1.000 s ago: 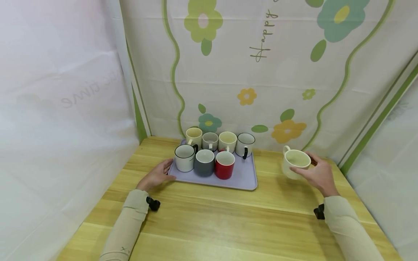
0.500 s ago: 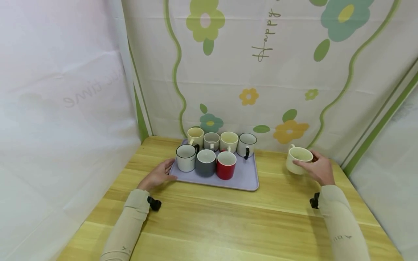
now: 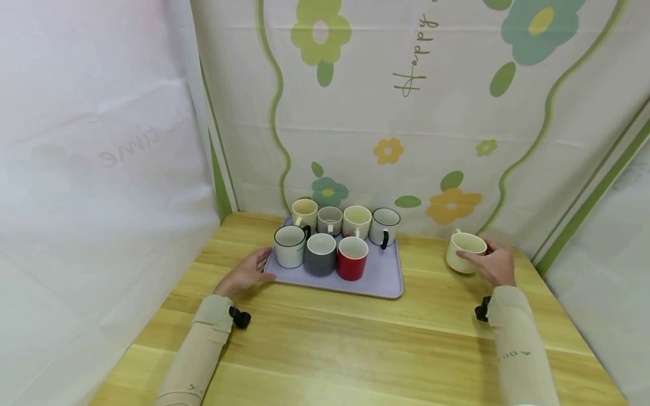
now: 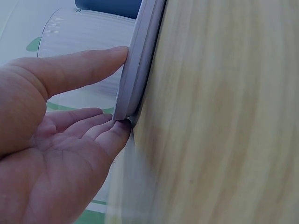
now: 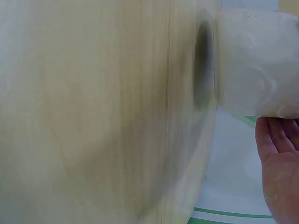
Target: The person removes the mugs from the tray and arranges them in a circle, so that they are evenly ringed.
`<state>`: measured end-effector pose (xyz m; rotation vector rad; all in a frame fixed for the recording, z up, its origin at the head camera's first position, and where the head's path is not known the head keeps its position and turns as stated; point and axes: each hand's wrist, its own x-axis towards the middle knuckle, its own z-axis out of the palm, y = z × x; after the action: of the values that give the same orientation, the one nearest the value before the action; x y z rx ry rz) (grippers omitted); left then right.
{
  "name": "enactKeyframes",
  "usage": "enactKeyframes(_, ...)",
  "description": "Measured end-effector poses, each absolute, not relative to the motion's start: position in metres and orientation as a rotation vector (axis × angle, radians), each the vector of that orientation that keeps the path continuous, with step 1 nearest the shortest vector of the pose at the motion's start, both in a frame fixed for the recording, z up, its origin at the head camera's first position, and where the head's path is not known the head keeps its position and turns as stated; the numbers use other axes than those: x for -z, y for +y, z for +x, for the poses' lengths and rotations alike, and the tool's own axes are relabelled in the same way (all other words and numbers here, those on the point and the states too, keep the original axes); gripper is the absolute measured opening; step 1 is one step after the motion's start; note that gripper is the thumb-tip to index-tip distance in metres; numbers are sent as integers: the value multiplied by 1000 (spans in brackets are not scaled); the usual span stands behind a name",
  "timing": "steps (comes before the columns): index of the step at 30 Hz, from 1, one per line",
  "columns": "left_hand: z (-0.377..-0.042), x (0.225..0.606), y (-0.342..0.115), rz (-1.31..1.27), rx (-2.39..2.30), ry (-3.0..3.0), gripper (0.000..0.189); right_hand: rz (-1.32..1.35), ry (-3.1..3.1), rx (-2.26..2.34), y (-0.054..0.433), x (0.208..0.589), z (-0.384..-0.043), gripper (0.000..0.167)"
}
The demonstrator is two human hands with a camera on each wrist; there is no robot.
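Note:
My right hand [image 3: 495, 264] grips a cream mug [image 3: 464, 256] by its sides near the back right of the table, thumb in front and fingers behind. The mug stands upright, its handle towards the back. In the right wrist view, its embossed wall [image 5: 257, 65] is close to the tabletop; I cannot tell whether its base touches. My left hand [image 3: 244, 273] rests at the front left corner of the lilac tray [image 3: 383, 276]. Its thumb [image 4: 93, 67] touches the rim in the left wrist view, the other fingers lying nearly straight against the corner.
On the tray, the front row has a black-rimmed white mug [image 3: 289, 251], a grey mug [image 3: 320, 262] and a red mug [image 3: 352, 265]. Several more mugs stand behind, among them a white one with a black handle [image 3: 384, 239]. A flowered curtain [image 3: 345, 113] hangs behind the wooden table [image 3: 345, 349].
My right hand has carried the cream mug slightly right, then lowered it a little. The handle has turned further to the back. My left hand stays at the tray's corner.

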<state>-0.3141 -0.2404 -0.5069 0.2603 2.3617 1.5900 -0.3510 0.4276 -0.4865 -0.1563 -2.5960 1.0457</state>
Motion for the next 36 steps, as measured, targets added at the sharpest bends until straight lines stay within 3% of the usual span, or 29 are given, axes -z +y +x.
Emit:
enactKeyframes(18,-313,503,-242,285,-1565,2361,91,-189,-2700,-1114,434,492,-347,87)
enactKeyframes(27,-317,506,-243,319,-1604,2346,91,-125,-2852,-1095,434,467,-338,115)
enactKeyframes(36,-317,508,-242,336,-1611,2348,90,32,-2863,-975,426,444,-331,113)
